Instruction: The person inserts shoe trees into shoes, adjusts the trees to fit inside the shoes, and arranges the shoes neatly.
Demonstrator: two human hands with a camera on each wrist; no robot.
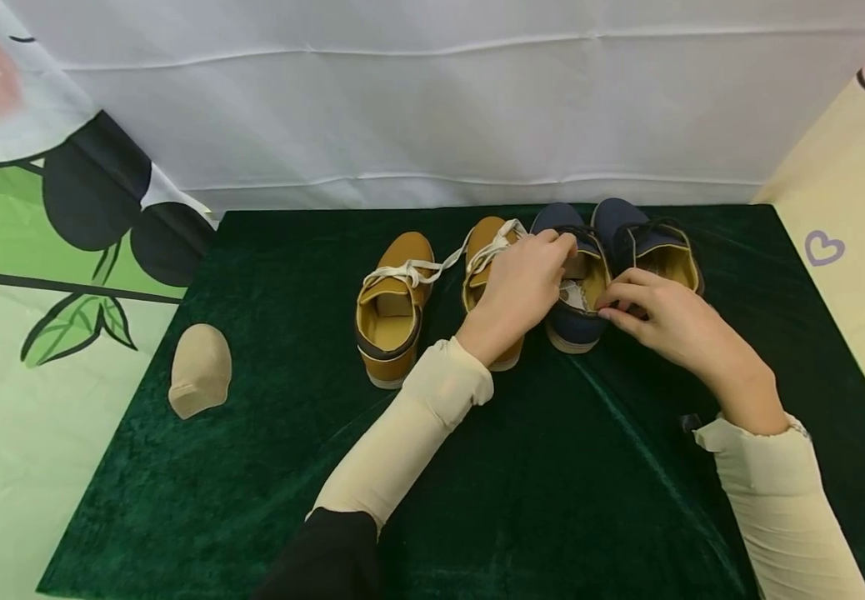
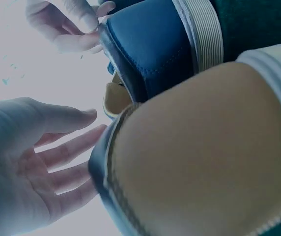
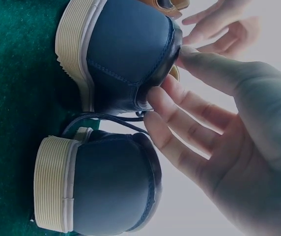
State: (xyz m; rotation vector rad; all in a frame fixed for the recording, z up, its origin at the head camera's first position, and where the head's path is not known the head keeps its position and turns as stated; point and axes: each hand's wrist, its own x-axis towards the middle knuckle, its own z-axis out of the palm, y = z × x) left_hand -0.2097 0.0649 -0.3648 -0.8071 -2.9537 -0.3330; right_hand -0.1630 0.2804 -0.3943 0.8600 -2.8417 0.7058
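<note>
Two navy shoes stand side by side in the head view. The left navy shoe [image 1: 573,323] has a yellow lining, with something whitish inside. My right hand [image 1: 665,321] pinches its heel rim, thumb outside and fingertips at the inner edge, as the right wrist view shows. My left hand [image 1: 522,279] hovers over its opening near the dark laces; in the left wrist view thumb and fingers are spread apart, some fingertips hidden behind a tan shoe [image 2: 204,157]. The right navy shoe [image 3: 116,182] stands beside my right hand, untouched.
A tan shoe [image 1: 391,367] with white laces stands further left, its lace running across to the other tan shoe, partly under my left forearm. A beige rounded toe-shaped piece [image 1: 201,371] lies at the left of the green cloth [image 1: 290,467]. White fabric [image 1: 432,117] hangs behind.
</note>
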